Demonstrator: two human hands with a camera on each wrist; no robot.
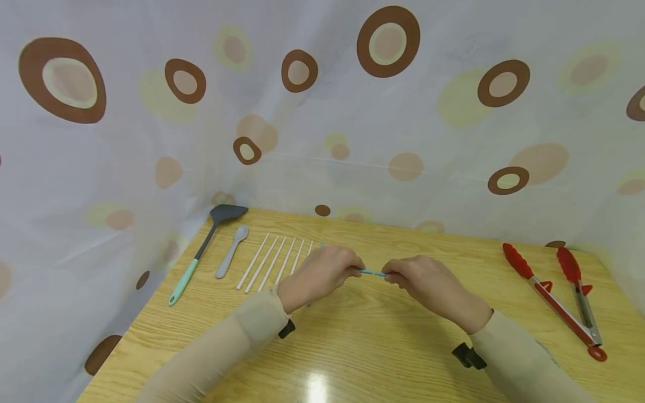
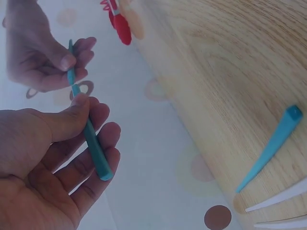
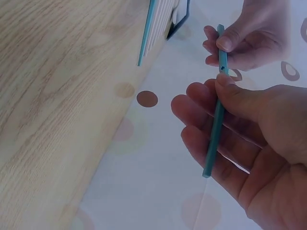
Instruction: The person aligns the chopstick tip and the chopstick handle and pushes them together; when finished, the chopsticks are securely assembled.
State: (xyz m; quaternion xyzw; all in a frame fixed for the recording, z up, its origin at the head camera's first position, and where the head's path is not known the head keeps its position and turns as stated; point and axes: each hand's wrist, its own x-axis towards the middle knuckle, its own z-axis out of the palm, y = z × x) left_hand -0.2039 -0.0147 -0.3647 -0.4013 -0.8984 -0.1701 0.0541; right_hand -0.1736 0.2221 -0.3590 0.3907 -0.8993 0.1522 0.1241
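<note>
My left hand [image 1: 325,271] and right hand [image 1: 428,282] meet above the middle of the table, each pinching one part of a teal chopstick between thumb and fingers. The left part [image 2: 98,158] lies along the left fingers, its thick end toward the little finger. The right part [image 3: 214,136] lies across the right fingers. Their inner ends point at each other nearly in line, with a narrow gap between. Another teal chopstick [image 2: 271,146] lies on the wooden table [image 1: 363,341] beside several white chopsticks [image 1: 253,261], partly hidden behind my left hand in the head view.
Left of the white chopsticks lie a grey spoon [image 1: 229,258] and a dark turner [image 1: 205,243] with a mint handle. Red-tipped tongs [image 1: 564,314] lie spread at the right. A patterned curtain [image 1: 322,123] hangs along the table's back and sides.
</note>
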